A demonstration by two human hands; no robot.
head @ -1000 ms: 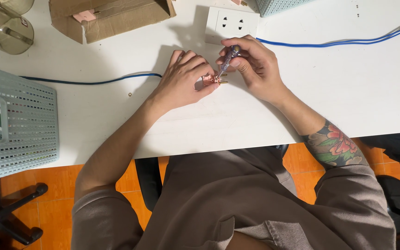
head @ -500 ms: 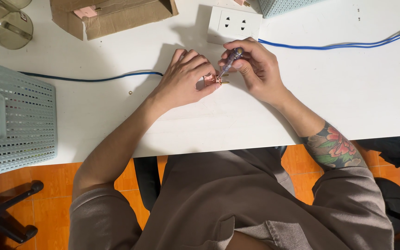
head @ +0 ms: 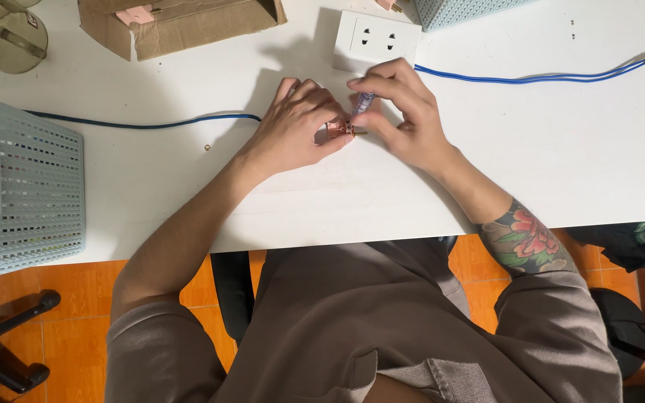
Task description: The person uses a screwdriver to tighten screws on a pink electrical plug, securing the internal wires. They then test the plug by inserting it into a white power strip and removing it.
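My left hand rests on the white table and pinches a small pink plug part with metal prongs. My right hand grips a small screwdriver with a clear bluish handle, its tip set down onto the plug part. Both hands meet just in front of a white double socket plate. A blue cable runs from the left and disappears under my left hand.
A pale green perforated basket sits at the left edge. A torn cardboard box and a glass jar lie at the back left. Another blue cable runs right from the socket plate. A tiny screw lies loose on the table.
My right hand has turned the screwdriver a little, standing it more upright over the plug part. My left hand stays put.
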